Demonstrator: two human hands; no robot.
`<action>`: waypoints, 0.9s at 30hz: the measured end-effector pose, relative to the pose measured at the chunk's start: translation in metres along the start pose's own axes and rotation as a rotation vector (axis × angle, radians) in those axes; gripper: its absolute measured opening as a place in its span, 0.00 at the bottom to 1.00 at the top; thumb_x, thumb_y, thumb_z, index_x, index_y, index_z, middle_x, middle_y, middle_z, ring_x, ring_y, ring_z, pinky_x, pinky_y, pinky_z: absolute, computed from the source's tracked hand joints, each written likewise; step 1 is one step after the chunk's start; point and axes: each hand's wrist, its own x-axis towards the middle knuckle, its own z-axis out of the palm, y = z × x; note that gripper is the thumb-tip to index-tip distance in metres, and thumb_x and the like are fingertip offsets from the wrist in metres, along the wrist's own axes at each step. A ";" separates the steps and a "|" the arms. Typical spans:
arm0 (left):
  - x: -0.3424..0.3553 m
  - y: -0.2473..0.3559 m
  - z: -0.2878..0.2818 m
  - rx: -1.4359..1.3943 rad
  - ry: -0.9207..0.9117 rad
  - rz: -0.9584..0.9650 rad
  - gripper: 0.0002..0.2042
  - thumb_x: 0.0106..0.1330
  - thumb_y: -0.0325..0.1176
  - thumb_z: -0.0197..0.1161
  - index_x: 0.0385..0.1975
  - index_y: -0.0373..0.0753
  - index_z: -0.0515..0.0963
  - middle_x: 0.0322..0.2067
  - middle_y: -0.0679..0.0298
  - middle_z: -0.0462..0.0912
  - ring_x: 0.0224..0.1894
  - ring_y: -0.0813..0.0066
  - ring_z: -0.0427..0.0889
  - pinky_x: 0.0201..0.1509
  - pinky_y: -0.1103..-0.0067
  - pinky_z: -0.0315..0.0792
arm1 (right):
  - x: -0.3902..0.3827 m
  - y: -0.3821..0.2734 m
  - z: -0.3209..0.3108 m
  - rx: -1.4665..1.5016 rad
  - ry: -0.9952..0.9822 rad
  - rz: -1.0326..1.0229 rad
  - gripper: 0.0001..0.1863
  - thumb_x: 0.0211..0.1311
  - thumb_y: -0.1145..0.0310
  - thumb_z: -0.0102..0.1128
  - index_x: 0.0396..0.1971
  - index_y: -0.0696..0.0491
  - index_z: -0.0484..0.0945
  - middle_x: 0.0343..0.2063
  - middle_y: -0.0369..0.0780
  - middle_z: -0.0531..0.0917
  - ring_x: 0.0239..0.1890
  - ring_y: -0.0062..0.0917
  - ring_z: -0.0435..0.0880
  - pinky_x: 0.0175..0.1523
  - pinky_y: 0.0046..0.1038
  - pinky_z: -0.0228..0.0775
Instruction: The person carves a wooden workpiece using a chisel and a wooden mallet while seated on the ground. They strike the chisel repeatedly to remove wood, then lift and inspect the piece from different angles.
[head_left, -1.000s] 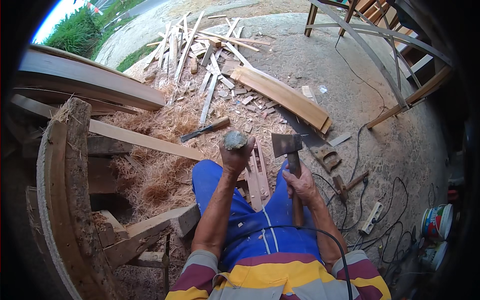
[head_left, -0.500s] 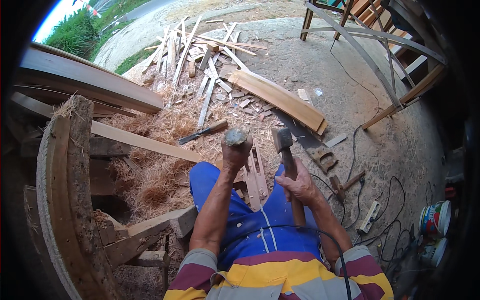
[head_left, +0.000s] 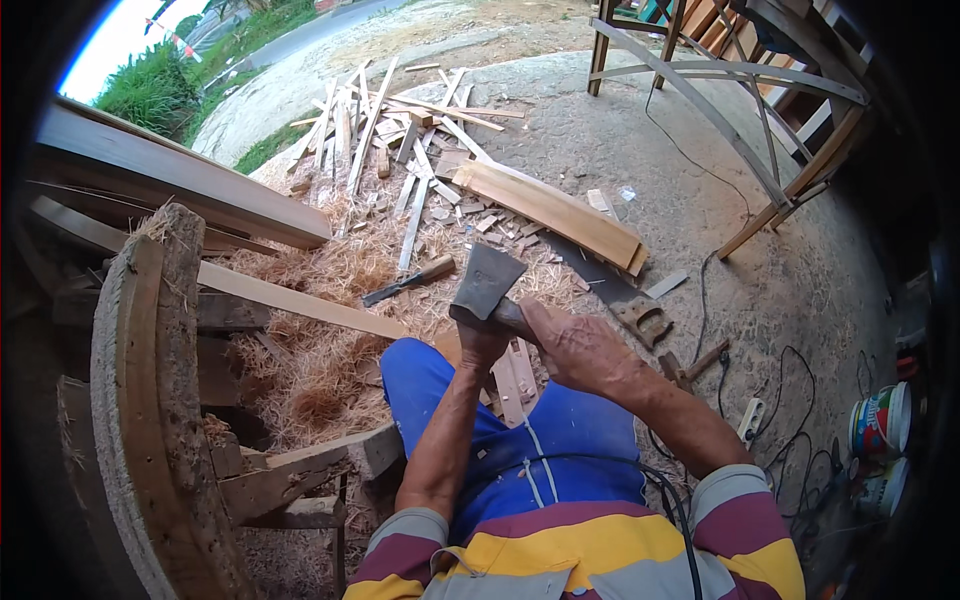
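My right hand (head_left: 580,350) grips an axe by its wooden handle; its dark head (head_left: 485,285) is over my left hand (head_left: 482,345), from my view covering the top of what that hand holds. My left hand's fingers are closed round that tool, which showed a battered grey top earlier; whether the axe touches it I cannot tell. Below both hands, a pale pinkish slotted wooden piece (head_left: 512,385) lies between my legs in blue trousers. A chisel (head_left: 405,282) with a wooden handle lies in the shavings beyond.
Scrap strips (head_left: 370,120), wide boards (head_left: 545,210) and a handsaw (head_left: 645,322) lie ahead. Rough timber (head_left: 150,370) and long beams (head_left: 180,175) stand at left. Wooden frames (head_left: 720,75) are at back right; cables, a power strip (head_left: 750,420) and buckets (head_left: 878,420) are at right.
My right hand has swung the axe leftward from upright beside my left hand to over it, the handle now slanting across. My left hand is slightly lower.
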 end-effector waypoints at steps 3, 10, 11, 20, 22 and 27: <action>0.010 -0.001 0.011 -0.316 0.163 -0.168 0.09 0.54 0.30 0.70 0.34 0.39 0.80 0.30 0.62 0.82 0.34 0.65 0.83 0.39 0.71 0.76 | -0.003 -0.004 -0.007 0.218 0.140 -0.090 0.27 0.62 0.71 0.61 0.59 0.57 0.62 0.36 0.55 0.83 0.38 0.53 0.85 0.39 0.50 0.76; 0.001 -0.025 0.007 0.348 -0.117 0.014 0.06 0.56 0.33 0.67 0.23 0.40 0.79 0.25 0.61 0.82 0.30 0.58 0.82 0.34 0.66 0.73 | -0.008 -0.048 -0.071 0.419 0.902 -0.238 0.24 0.61 0.75 0.68 0.54 0.59 0.67 0.26 0.38 0.79 0.26 0.23 0.79 0.31 0.26 0.71; -0.003 -0.028 0.007 0.360 -0.128 0.046 0.06 0.56 0.33 0.67 0.24 0.40 0.79 0.25 0.62 0.82 0.31 0.60 0.82 0.35 0.67 0.74 | -0.007 -0.047 -0.067 0.458 0.956 -0.211 0.22 0.62 0.75 0.67 0.52 0.59 0.68 0.23 0.35 0.77 0.23 0.18 0.76 0.29 0.22 0.69; 0.012 0.004 0.007 -0.046 0.021 -0.041 0.12 0.52 0.31 0.72 0.37 0.39 0.82 0.32 0.59 0.86 0.35 0.61 0.87 0.37 0.72 0.79 | -0.025 -0.005 -0.010 0.257 0.226 0.005 0.28 0.63 0.63 0.64 0.59 0.55 0.63 0.36 0.58 0.83 0.38 0.56 0.85 0.42 0.49 0.77; -0.005 -0.023 0.000 0.185 -0.022 0.017 0.06 0.52 0.30 0.71 0.26 0.39 0.81 0.25 0.60 0.83 0.28 0.61 0.84 0.33 0.71 0.77 | -0.030 -0.032 -0.058 0.380 0.398 -0.099 0.28 0.62 0.64 0.67 0.58 0.56 0.65 0.37 0.58 0.84 0.40 0.56 0.85 0.42 0.48 0.77; -0.005 -0.015 0.016 0.190 -0.031 0.053 0.07 0.58 0.35 0.67 0.22 0.41 0.79 0.21 0.62 0.78 0.27 0.62 0.79 0.32 0.66 0.69 | -0.036 -0.076 -0.183 0.525 1.393 -0.449 0.27 0.64 0.73 0.64 0.60 0.58 0.64 0.27 0.40 0.78 0.22 0.23 0.76 0.31 0.28 0.71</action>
